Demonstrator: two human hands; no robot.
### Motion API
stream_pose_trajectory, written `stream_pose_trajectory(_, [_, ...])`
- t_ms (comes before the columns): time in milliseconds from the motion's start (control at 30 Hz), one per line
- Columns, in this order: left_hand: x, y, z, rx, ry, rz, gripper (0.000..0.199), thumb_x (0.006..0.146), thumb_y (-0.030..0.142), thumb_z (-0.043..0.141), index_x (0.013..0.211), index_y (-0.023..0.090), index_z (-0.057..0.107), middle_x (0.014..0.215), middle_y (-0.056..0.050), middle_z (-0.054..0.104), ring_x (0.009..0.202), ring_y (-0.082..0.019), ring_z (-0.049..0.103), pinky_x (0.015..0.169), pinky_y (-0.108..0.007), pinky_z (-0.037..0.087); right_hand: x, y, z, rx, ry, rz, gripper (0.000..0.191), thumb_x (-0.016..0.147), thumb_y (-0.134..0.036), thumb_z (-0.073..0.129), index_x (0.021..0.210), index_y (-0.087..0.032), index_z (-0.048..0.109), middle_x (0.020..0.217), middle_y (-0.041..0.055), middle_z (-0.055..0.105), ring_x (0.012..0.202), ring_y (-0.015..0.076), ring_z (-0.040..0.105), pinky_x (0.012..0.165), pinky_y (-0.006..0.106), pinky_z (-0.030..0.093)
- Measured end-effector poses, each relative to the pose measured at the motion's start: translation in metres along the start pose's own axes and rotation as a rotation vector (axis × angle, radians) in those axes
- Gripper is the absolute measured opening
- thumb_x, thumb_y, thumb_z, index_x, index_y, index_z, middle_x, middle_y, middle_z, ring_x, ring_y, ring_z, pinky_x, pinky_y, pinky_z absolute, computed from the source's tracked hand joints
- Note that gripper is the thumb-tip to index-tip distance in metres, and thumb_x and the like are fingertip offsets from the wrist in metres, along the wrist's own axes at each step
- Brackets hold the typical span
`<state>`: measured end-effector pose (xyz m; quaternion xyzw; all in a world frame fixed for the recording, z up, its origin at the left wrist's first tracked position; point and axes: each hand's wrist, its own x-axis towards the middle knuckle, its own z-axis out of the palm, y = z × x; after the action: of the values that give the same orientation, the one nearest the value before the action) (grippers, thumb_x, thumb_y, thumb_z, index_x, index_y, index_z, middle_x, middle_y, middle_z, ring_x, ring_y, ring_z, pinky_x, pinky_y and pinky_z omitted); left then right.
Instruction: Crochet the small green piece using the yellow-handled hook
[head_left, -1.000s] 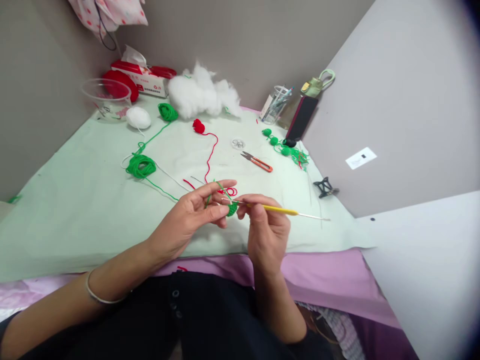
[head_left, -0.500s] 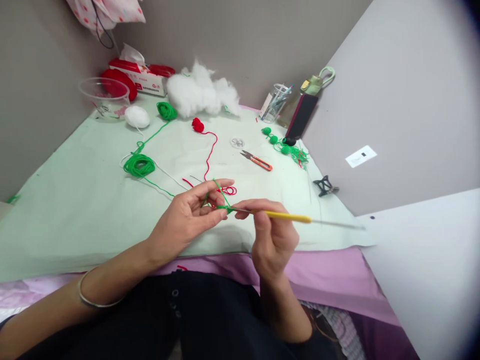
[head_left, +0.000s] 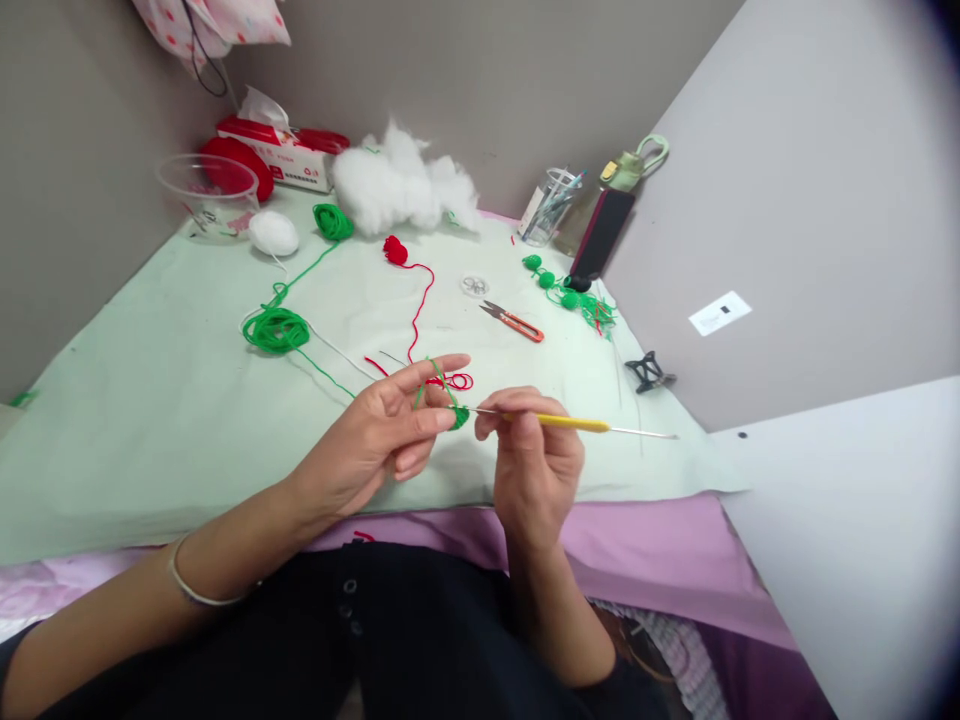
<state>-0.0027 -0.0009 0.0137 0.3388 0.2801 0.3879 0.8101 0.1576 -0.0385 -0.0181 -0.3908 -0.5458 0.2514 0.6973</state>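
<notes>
Above the pale-covered table (head_left: 187,430), the small green crochet piece (head_left: 460,418), likely light, soft and stretchy, is pinched at its edge by the left hand (head_left: 390,425), the yellow-handled hook (head_left: 574,422) being gripped by the right (head_left: 538,465).

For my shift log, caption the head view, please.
Left hand pinches green crochet piece; right hand holds yellow-handled crochet hook at its edge.
</notes>
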Motion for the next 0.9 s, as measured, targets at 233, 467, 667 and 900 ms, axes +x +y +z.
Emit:
stream_pose_trajectory(233, [-0.001,-0.008,0.003,0.09,0.084,0.132,0.047,0.079,0.02,0.089,0.124,0.023,0.078,0.083,0.003,0.064,0.048,-0.001,0.051,0.045,-0.015,0.042,-0.009,0.005,0.007,-0.377,-0.041,-0.288,0.028,0.099,-0.013,0.063,0.117,-0.031,0.077,0.101,0.004,0.078,0.092,0.0181,0.075,0.078,0.036,0.064])
stream_pose_trajectory(467, [0.005,0.0,-0.004,-0.117,0.028,-0.07,0.028,0.077,0.019,0.088,0.104,0.013,0.085,0.077,0.0,0.063,0.047,0.002,0.036,0.041,-0.009,0.035,-0.004,0.005,-0.001,-0.23,0.036,-0.137,0.023,0.101,-0.018,0.061,0.11,-0.03,0.079,0.093,0.0027,0.075,0.078,0.0151,0.071,0.069,0.032,0.061])
stream_pose_trajectory(667, [0.002,-0.007,-0.006,0.093,-0.032,0.057,0.03,0.086,0.022,0.084,0.115,0.028,0.084,0.097,0.0,0.072,0.067,-0.008,0.069,0.066,-0.018,0.059,0.001,0.004,0.001,0.11,-0.052,0.149,0.014,0.1,-0.028,0.066,0.102,-0.028,0.079,0.095,0.0018,0.076,0.074,0.0118,0.066,0.068,0.028,0.056])
stream_pose_trajectory(900, [-0.002,-0.003,-0.006,0.12,-0.059,0.037,0.035,0.088,0.025,0.082,0.123,0.026,0.081,0.103,-0.002,0.07,0.08,-0.015,0.073,0.077,-0.03,0.063,0.004,0.005,-0.002,0.214,-0.018,0.264,0.019,0.1,-0.039,0.065,0.096,-0.023,0.075,0.082,0.0006,0.075,0.063,0.0108,0.065,0.061,0.026,0.056])
